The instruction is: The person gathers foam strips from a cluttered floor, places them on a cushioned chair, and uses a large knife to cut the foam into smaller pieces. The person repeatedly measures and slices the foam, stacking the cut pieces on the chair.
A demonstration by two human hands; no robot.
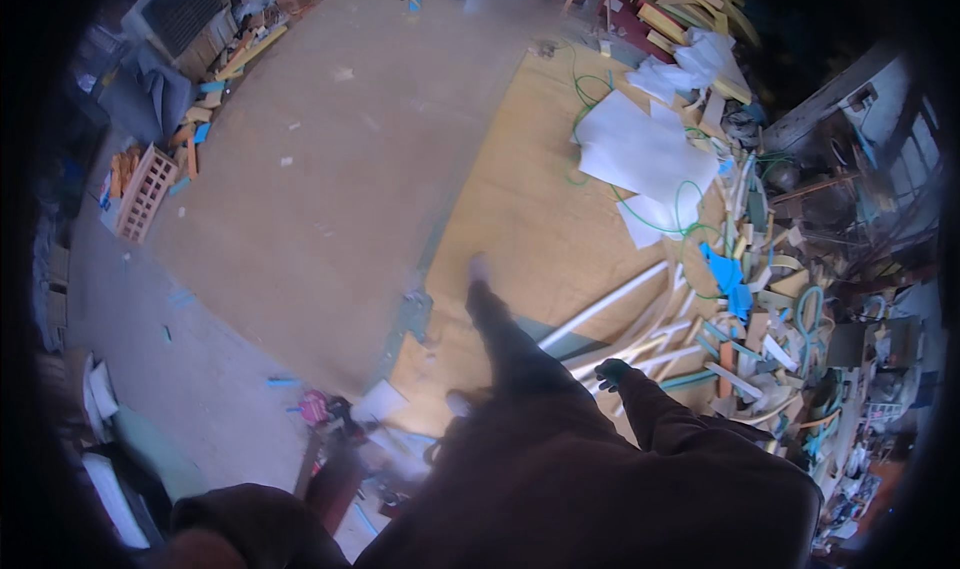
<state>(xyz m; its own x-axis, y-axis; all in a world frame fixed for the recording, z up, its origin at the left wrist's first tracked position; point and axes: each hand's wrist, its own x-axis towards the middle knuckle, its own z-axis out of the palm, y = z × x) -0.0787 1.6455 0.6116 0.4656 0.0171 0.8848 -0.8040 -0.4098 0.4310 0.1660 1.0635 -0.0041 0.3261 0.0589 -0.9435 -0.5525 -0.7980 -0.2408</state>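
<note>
My right hand [611,374], which looks dark, perhaps gloved, shows at the end of my dark sleeve. It appears over a bundle of long pale strips [650,349] on the floor; whether it touches them is unclear. Its fingers are too small and dark to read, and nothing can be made out in them. At the lower left edge, my left sleeve [255,519] is bent close to my body. A blurred patch beside it may be my left hand [205,549], with its fingers hidden. One leg [500,334] is stretched forward over a yellow-tan sheet [520,189].
A large brown-grey sheet [330,169] covers the left floor. White sheets [645,149] and thin green cord [690,229] lie at right. Foam offcuts and blue scraps [728,279] heap up along the right side. A pinkish crate [148,194] stands at left.
</note>
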